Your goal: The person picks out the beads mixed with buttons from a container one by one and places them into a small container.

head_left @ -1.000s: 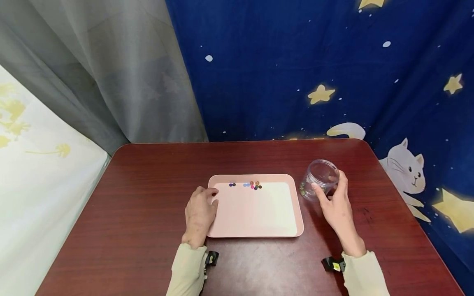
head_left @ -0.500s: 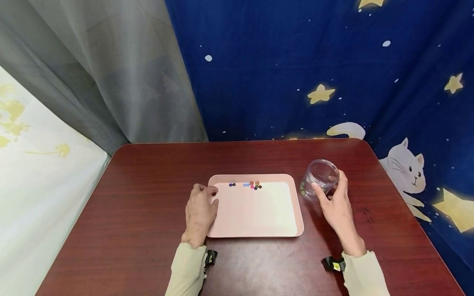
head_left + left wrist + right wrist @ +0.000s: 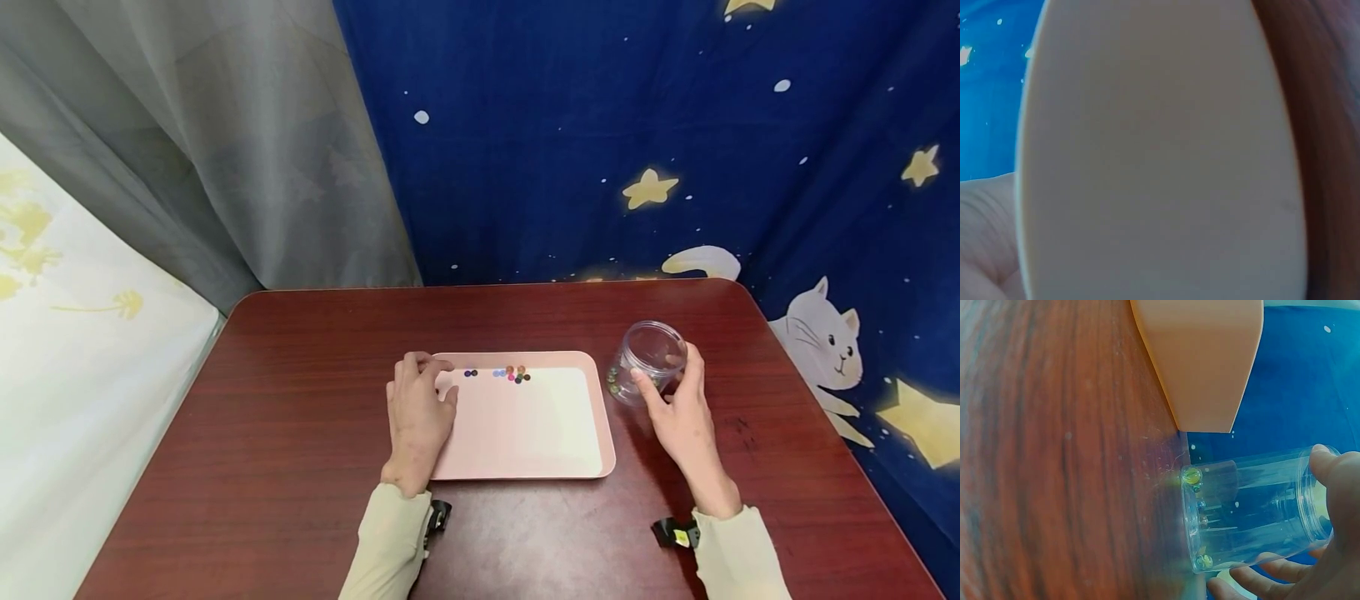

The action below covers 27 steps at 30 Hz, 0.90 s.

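My left hand [image 3: 420, 412] hovers at the left edge of a pink tray [image 3: 603, 425], its fingers loosely bent with a gap between thumb and forefinger. Nothing shows between them. Along the tray's far side lie several small coloured balls [image 3: 512, 377], in dark, light blue, pink and orange tones. My right hand [image 3: 681, 417] grips a clear, lidless jar [image 3: 647, 362] that stands upright on the table, right of the tray. At the jar's bottom, in the right wrist view, are a few glass marbles [image 3: 1192, 475] with greenish-yellow swirls. In the left wrist view the tray wall [image 3: 1160, 150] hides the left fingers.
The dark red wooden table [image 3: 315, 375] carries the tray and jar. Behind it hang a grey curtain [image 3: 247, 150] and a blue star-patterned curtain [image 3: 525, 150]. A white patterned cloth [image 3: 82, 333] hangs at the left.
My left hand has moved a little right and away from me, further over the tray's left edge. The right hand and jar stay in place.
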{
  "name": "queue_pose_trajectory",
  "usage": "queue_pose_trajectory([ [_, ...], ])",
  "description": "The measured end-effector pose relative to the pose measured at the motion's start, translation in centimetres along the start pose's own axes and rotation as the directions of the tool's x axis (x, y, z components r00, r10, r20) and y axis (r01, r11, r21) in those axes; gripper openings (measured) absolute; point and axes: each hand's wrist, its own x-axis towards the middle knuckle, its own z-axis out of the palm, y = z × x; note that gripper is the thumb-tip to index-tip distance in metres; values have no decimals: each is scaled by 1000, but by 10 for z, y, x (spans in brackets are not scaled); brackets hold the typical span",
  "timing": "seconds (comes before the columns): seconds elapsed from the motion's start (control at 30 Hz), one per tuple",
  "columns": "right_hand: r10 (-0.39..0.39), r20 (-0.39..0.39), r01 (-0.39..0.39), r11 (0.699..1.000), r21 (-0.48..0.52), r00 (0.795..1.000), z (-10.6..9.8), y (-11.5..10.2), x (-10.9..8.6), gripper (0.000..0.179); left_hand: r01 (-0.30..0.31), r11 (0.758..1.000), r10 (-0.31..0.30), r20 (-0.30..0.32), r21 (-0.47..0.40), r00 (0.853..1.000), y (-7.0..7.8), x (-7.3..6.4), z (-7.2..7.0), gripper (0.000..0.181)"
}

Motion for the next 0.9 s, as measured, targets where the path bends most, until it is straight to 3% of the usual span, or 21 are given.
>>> queue_pose_trajectory([
  [0.3,-6,-5,6,1000,-6,1000,0,-2,0,82,-27,999,25,87,17,996,15,2,9,25],
  [0.6,2,-9,-2,1000,-8,1000,-1,-2,0,81,-153,988,152,70,9,986,25,6,18,24],
  [0.9,6,-16,-7,999,-41,1000,0,-1,1,81,-96,995,93,182,6,979,40,8,23,21],
])
